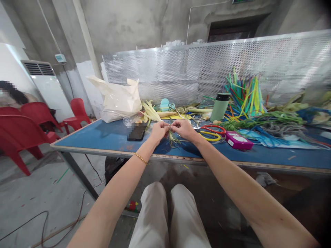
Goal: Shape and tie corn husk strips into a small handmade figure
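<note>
Both the left hand (159,132) and the right hand (184,129) meet at the centre of the frame, fingertips closed in a pinch on thin green strands (172,140) that hang loose just over the near edge area of the blue tabletop (85,135). The step in hand looks like fine fingertip work where the strands meet; whether it is knotting, twisting or splitting is too small to tell. From here, the next move seems to call for a firm pinch on one side, light guiding on the other, and loose ends kept apart. A pale husk (151,112) lies just beyond the left hand, a phone (136,132) left of centre, and scissors (210,133) right of centre, near the right hand.
</note>
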Available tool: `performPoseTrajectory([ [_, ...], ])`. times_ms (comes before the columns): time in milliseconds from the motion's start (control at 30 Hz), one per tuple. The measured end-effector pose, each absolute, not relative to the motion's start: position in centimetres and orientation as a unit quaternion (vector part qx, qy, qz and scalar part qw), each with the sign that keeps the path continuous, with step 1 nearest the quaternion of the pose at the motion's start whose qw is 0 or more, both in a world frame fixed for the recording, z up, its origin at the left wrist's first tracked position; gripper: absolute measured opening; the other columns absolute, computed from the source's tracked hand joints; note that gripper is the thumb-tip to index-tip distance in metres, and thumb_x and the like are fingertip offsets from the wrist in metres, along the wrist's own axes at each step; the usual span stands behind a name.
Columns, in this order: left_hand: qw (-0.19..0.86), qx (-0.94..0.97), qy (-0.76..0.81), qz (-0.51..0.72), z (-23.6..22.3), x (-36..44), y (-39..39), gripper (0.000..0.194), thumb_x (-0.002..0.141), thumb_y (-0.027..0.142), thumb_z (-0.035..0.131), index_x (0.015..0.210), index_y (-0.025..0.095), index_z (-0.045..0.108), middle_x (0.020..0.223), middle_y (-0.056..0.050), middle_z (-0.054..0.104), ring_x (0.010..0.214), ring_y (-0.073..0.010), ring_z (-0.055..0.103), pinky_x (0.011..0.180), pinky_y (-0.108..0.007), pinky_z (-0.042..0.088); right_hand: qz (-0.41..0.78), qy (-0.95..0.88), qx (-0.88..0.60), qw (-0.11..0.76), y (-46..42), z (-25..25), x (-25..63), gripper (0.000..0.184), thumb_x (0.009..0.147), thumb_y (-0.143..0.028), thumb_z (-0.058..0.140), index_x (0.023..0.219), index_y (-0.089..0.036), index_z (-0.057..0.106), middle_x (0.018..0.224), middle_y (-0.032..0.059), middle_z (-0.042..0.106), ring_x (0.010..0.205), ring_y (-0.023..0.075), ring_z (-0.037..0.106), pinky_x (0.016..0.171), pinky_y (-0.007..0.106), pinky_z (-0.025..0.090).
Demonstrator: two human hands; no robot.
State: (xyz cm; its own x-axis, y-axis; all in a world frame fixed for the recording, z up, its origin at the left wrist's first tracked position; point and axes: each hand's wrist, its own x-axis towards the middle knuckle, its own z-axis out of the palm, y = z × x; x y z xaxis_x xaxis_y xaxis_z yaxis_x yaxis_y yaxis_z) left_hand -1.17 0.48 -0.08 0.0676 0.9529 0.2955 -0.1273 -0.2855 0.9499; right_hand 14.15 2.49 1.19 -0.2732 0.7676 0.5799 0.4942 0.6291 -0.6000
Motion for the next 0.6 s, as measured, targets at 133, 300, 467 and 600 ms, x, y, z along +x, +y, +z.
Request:
performPoseTrajectory([
  [133, 0.457, 0.564, 0.360, 0.586, -0.13, -1.03, 0.50, 0.013, 0.073, 0.011, 0.071, 0.066, 0.014, 0.060, 0.051, 0.002, 0.055, 0.046, -0.0085, 0.048, 0.051, -0.023, 0.040, 0.134, -0.775, -0.416, 0.456, 2.59, 1.04, 14.04, 0.007, 0.069, -0.020, 0.062, 0.063, -0.018, 0.064, 0.059, 0.0019, 0.067, 0.058, 0.0152, 0.059, 0.058, 0.026, 0.044],
  [300, 0.454, 0.565, 0.360, 0.588, -0.07, -0.90, 0.48, 0.012, 0.073, 0.011, 0.069, 0.066, 0.013, 0.060, 0.051, 0.003, 0.053, 0.047, -0.0080, 0.046, 0.051, -0.022, 0.037, 0.131, -0.766, -0.425, 0.464, 2.50, 1.19, 13.87, 0.005, 0.065, -0.018, 0.060, 0.061, -0.018, 0.063, 0.059, 0.0009, 0.066, 0.059, 0.0147, 0.057, 0.058, 0.026, 0.042],
  [467, 0.456, 0.565, 0.348, 0.593, -0.15, -0.90, 0.60, 0.010, 0.072, 0.012, 0.069, 0.066, 0.013, 0.061, 0.052, 0.003, 0.054, 0.047, -0.0072, 0.044, 0.050, -0.022, 0.035, 0.141, -0.755, -0.434, 0.471, 2.10, 1.57, 13.69, 0.004, 0.062, -0.019, 0.060, 0.058, -0.018, 0.061, 0.058, 0.0004, 0.064, 0.058, 0.0144, 0.055, 0.057, 0.026, 0.041],
  [600, 0.463, 0.562, 0.338, 0.596, -0.21, -0.83, 0.62, 0.010, 0.071, 0.013, 0.070, 0.066, 0.013, 0.061, 0.052, 0.003, 0.054, 0.047, -0.0070, 0.044, 0.050, -0.022, 0.035, 0.147, -0.753, -0.429, 0.477, 1.87, 1.76, 13.58, 0.005, 0.061, -0.019, 0.060, 0.056, -0.019, 0.061, 0.056, 0.0001, 0.064, 0.056, 0.0139, 0.054, 0.056, 0.026, 0.040],
])
